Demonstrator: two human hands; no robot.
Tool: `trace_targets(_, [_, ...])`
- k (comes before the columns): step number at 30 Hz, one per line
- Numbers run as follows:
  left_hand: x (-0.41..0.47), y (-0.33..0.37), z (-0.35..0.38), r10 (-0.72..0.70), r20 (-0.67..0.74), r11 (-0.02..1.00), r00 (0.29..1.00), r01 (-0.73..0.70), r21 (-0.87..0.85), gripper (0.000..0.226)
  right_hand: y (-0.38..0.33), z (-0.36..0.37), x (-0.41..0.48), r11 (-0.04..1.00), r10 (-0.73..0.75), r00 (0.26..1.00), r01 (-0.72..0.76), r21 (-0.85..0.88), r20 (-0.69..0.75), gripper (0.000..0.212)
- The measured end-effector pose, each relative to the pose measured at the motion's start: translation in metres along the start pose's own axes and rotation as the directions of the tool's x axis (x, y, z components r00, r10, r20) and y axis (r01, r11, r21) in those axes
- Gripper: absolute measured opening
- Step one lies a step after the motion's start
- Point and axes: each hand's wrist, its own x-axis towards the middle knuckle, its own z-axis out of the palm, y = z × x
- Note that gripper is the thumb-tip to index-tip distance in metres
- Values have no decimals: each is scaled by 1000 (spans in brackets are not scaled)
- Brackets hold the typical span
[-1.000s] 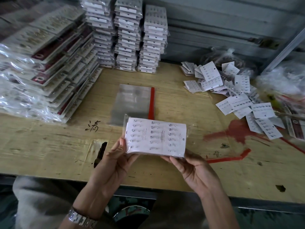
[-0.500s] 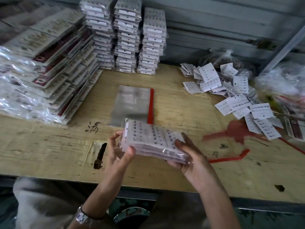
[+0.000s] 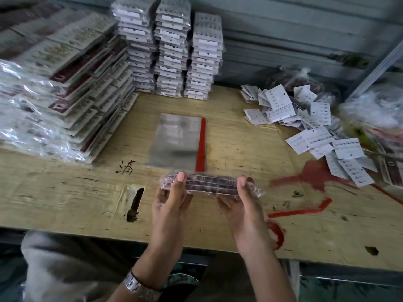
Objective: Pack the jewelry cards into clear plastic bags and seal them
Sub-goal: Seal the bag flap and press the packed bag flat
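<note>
- At ten o'clock in the view, a slumped heap of packed cards (image 3: 65, 88) leans across the counter (image 3: 65, 192). It looks like finished stock pushed clear of the working space.
- At twelve o'clock, three upright stacks of packed cards (image 3: 170, 51) stand against the back wall, probably squared up so they can rise high without tipping.
- In the middle lies an empty clear bag (image 3: 178, 140), or a thin pile of them; I cannot tell which. Its red strip is on the right, and it lies close enough to serve the next fill.
- The left hand (image 3: 172, 199) grips the left end of the bagged bundle of cards (image 3: 209, 185), with the thumb on the upper edge and the fingers curled beneath.
- The bundle hangs edge-on just above the counter's near part, at six o'clock from the empty bag. I judge this hold is meant to square the cards before the flap is sealed.
- The right hand (image 3: 244, 203) clamps the right end in the same way, and slack plastic juts out past it at three o'clock.
- At two o'clock, loose jewelry cards (image 3: 305, 123) lie scattered within easy reach of the right hand.
- At four o'clock, red peeled strips (image 3: 298, 211) lie on the counter.
</note>
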Motion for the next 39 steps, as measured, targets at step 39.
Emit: trace_targets(39, [27, 33, -38, 221, 575, 562, 788, -584, 585, 47, -42, -48, 13, 665, -263, 828, 528, -529, 495, 41])
